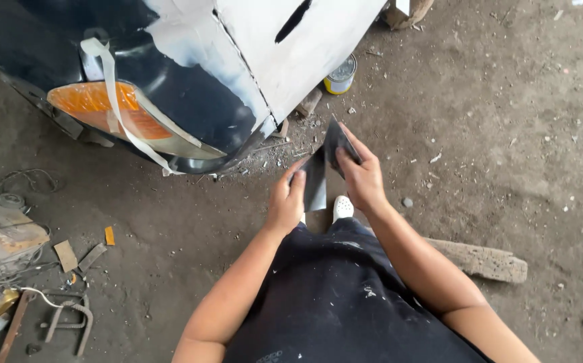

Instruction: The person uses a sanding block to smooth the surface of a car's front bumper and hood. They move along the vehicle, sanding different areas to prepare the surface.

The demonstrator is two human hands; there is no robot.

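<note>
Left hand (286,202): gripping lower half of dark sandpaper sheet (324,168), frame centre.
Right hand (362,178): pinching sheet's upper end (folded between both).
Behind: car bumper (191,94), upper left.

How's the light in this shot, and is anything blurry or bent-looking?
Head view: soft, even daylight, with only a faint shadow under the car bumper. The white primed panel looks bright, nearly washed out. Both hands, left hand and right hand, and the dark sheet they hold are sharp. The wide lens bows the edges slightly.
</note>
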